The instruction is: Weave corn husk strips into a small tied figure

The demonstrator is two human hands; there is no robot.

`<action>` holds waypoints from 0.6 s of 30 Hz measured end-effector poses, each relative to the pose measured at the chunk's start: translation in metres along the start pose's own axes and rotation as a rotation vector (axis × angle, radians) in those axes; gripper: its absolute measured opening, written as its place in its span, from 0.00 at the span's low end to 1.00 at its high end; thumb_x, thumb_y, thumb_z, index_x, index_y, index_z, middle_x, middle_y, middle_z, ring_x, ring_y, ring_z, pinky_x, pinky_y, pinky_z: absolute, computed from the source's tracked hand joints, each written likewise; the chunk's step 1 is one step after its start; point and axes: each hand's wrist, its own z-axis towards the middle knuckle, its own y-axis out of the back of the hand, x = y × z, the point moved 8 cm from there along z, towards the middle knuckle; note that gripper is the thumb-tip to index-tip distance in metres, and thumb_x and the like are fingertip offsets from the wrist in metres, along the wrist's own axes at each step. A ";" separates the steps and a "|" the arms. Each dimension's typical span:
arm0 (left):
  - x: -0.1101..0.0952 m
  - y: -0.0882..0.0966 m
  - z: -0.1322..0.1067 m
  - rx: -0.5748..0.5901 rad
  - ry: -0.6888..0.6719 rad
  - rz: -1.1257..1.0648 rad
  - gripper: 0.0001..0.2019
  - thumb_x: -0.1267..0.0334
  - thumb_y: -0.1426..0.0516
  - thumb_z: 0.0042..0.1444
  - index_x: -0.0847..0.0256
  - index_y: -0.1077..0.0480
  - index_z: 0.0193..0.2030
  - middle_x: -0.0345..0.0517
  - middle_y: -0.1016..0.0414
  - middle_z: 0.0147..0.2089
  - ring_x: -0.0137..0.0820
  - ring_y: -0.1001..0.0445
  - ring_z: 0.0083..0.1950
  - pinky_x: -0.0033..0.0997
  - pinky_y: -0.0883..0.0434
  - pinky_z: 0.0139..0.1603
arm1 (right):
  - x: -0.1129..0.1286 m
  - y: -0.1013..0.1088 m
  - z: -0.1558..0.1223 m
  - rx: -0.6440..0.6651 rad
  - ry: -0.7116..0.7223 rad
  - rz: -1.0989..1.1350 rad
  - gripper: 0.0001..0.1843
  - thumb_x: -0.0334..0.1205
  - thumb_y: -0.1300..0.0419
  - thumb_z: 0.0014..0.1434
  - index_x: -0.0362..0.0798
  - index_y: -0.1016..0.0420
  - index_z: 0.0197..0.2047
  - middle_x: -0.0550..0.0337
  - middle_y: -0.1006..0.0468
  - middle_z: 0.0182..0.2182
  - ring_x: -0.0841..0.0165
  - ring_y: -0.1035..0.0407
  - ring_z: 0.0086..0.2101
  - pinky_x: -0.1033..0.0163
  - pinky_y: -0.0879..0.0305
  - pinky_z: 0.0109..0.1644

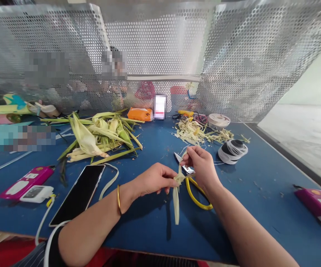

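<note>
Though in left grip point(157, 178), husk point(176, 208) partly below.

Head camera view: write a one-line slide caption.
Left hand and right hand hold a pale husk strip near yellow-handled scissors on a blue table, a husk pile beyond.

Pale yellow-green husk strip point(176, 207); yellow scissor handles point(202, 205); blue table point(260, 207); gold bangle point(118, 200); orange packet point(139, 114)

The blue bench point(249, 215) is dotted with small scraps. On its left side, a pile of husks point(110, 131), a dark-screened phone point(78, 196) and a magenta power strip point(28, 181) are laid; yellow-handled scissors point(188, 186) are set near the middle, pale shreds point(191, 131) and a spool point(232, 152) farther right.
</note>
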 end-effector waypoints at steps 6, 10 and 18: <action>0.002 0.002 0.001 -0.002 0.013 -0.093 0.11 0.56 0.36 0.48 0.62 0.26 0.30 0.36 0.32 0.18 0.21 0.38 0.17 0.20 0.43 0.16 | 0.001 0.000 -0.001 -0.032 0.065 -0.004 0.17 0.53 0.38 0.55 0.48 0.34 0.29 0.62 0.23 0.22 0.69 0.26 0.23 0.67 0.35 0.26; 0.005 0.001 0.001 -0.007 0.032 -0.207 0.12 0.55 0.36 0.48 0.63 0.26 0.33 0.36 0.33 0.18 0.21 0.39 0.16 0.20 0.46 0.15 | 0.000 -0.007 -0.004 0.012 0.073 -0.054 0.15 0.51 0.40 0.57 0.49 0.35 0.30 0.61 0.21 0.24 0.68 0.24 0.25 0.66 0.33 0.28; 0.007 -0.002 0.002 0.027 0.047 -0.266 0.17 0.54 0.34 0.45 0.65 0.21 0.38 0.38 0.31 0.19 0.22 0.36 0.18 0.20 0.43 0.16 | -0.001 -0.011 -0.002 0.052 0.121 -0.008 0.14 0.51 0.40 0.58 0.50 0.35 0.31 0.60 0.20 0.26 0.65 0.22 0.31 0.59 0.28 0.38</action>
